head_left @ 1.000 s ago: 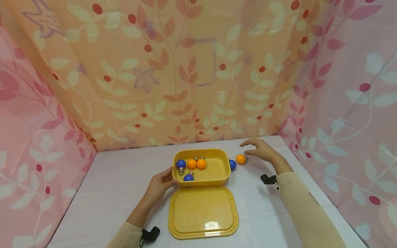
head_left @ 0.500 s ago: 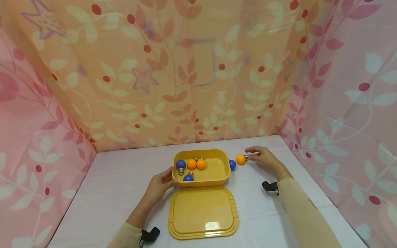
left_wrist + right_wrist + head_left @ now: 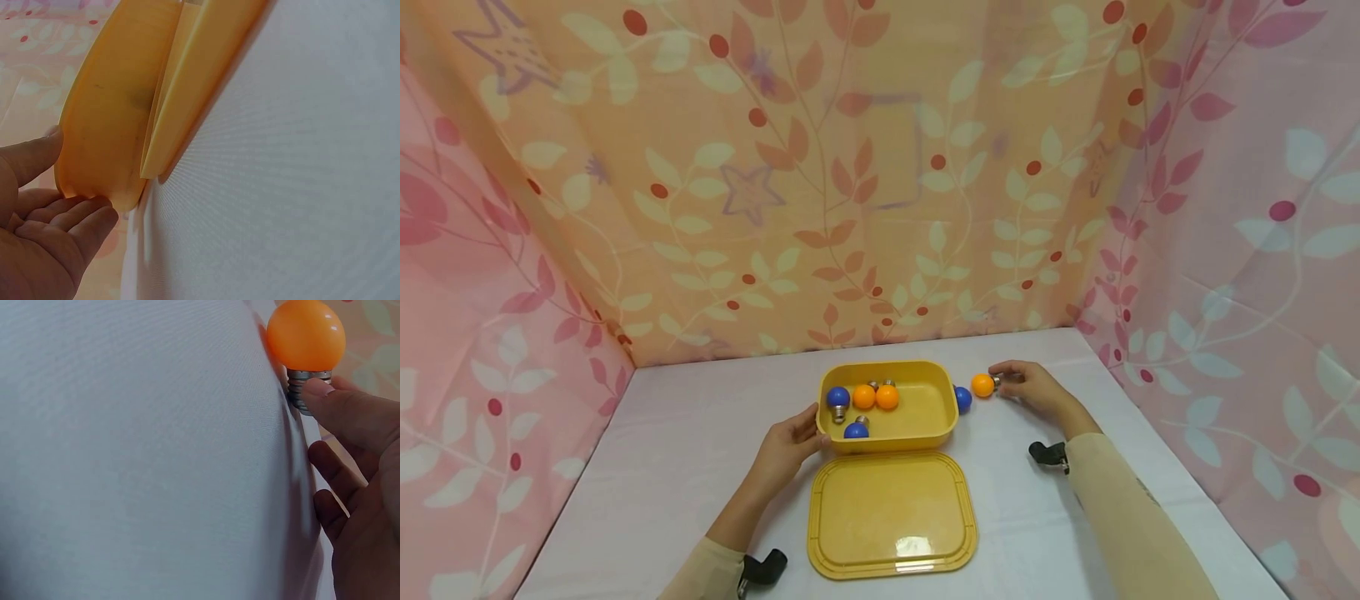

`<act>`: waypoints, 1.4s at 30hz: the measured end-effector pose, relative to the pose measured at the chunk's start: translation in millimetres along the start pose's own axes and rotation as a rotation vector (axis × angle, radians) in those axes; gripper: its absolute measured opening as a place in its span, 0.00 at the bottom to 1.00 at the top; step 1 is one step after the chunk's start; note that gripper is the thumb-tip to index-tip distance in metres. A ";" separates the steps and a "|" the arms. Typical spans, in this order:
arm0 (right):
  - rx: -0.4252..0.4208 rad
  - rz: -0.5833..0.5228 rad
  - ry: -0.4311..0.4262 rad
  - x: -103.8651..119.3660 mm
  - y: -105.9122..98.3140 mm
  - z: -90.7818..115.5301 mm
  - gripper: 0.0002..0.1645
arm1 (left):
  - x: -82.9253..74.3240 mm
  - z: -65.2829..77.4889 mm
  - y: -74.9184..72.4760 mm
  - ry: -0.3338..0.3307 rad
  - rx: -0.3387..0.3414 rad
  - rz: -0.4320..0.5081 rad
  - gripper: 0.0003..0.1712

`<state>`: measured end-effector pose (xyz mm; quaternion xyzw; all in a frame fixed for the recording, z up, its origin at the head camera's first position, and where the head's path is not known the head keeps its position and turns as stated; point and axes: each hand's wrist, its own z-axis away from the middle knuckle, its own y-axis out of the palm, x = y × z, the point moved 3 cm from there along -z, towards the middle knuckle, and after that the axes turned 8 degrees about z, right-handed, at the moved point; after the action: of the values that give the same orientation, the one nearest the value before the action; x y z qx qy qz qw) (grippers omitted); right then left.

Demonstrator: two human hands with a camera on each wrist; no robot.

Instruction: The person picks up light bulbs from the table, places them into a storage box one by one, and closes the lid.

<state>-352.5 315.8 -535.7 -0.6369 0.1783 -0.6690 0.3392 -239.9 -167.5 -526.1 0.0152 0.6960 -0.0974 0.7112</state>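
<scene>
A yellow plastic box [image 3: 925, 412] sits uncovered on the table, with orange and blue light bulbs inside, among them an orange bulb [image 3: 887, 397] and a blue bulb [image 3: 837, 396]. My left hand [image 3: 790, 442] holds the box at its left end, thumb and fingers at its wall; the left wrist view shows the fingertips [image 3: 103, 209] against it. Right of the box, my right hand [image 3: 1037, 389] pinches the grey threaded base of another orange bulb [image 3: 306, 334] between thumb and fingers. This bulb lies close over the white cloth, its round end toward the box.
A yellow lid [image 3: 891, 517] lies flat in front of the box. Another blue bulb [image 3: 962, 400] rests against the box's right end, partly hidden by it. Patterned curtains [image 3: 880, 208] stand behind and at both sides of the white-clothed table [image 3: 685, 433].
My right hand has come down from above and beyond the orange bulb, and its thumb and fingers have closed on the bulb's base. The left hand and box stay in place.
</scene>
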 end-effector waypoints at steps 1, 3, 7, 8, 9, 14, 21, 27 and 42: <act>0.000 0.009 -0.007 -0.3 0.3 -0.2 0.25 | 0.4 -0.1 -0.1 0.001 0.001 0.000 0.40; -0.004 0.023 -0.012 -0.7 0.8 -1.0 0.24 | 0.7 -0.1 -0.2 -0.001 0.001 -0.001 0.41; -0.002 0.054 -0.033 -0.3 2.2 -2.3 0.23 | 0.9 0.9 -0.3 -0.007 -0.003 -0.011 0.41; -0.001 0.059 -0.034 -0.3 2.5 -2.7 0.22 | 0.7 1.3 -0.3 -0.010 -0.004 -0.013 0.41; -0.001 0.064 -0.039 -0.2 2.7 -3.1 0.22 | 0.7 1.3 -0.4 -0.018 -0.007 -0.013 0.41; -0.011 0.097 -0.039 -1.1 2.6 -4.4 0.20 | 0.2 0.8 -0.2 -0.006 -0.002 -0.015 0.41; -0.022 0.121 -0.037 -0.7 0.7 -4.2 0.21 | -0.4 -1.3 -1.4 0.023 0.008 -0.015 0.41; -0.028 0.112 -0.028 1.7 -0.8 -3.4 0.21 | -1.4 -0.8 -1.7 0.023 0.007 -0.017 0.41; -0.039 0.119 0.023 3.2 -8.0 0.3 0.22 | -1.7 1.8 -1.0 0.016 0.015 0.022 0.41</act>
<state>-354.0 319.4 -528.0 -0.6238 0.2328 -0.6514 0.3638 -238.3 -168.6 -524.2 0.0289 0.7007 -0.0947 0.7065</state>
